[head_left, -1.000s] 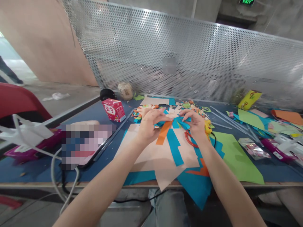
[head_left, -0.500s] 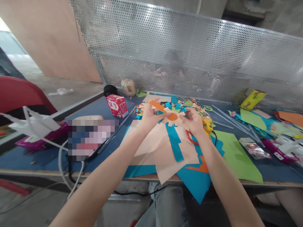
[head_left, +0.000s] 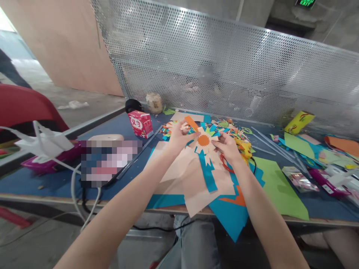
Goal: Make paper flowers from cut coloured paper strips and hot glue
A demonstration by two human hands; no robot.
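Between my two hands I hold up a layered paper flower [head_left: 203, 141] with an orange toothed centre, pale peach petals and blue and green strips behind. My left hand [head_left: 179, 136] pinches its left edge; an orange strip [head_left: 191, 123] sticks up beside those fingers. The right edge is gripped by the fingertips of my right hand [head_left: 226, 144]. Below the flower lie pale peach sheets [head_left: 193, 186] and a notched blue strip [head_left: 207, 173]. A yellow glue gun [head_left: 244, 148] rests just right of my right hand, partly hidden by it.
Paper scraps [head_left: 232, 129] are heaped behind my hands. To the left stand a red box [head_left: 140, 124] and a purple tissue pack [head_left: 42, 164]. Green paper [head_left: 280, 186], clear glue sticks [head_left: 276, 144] and a yellow box [head_left: 300, 122] lie right. A perforated metal panel [head_left: 168, 56] bounds the back.
The paper flower has tilted up, so its face and lower petals show more fully. Both hands keep their hold on its edges. The view has shifted slightly.
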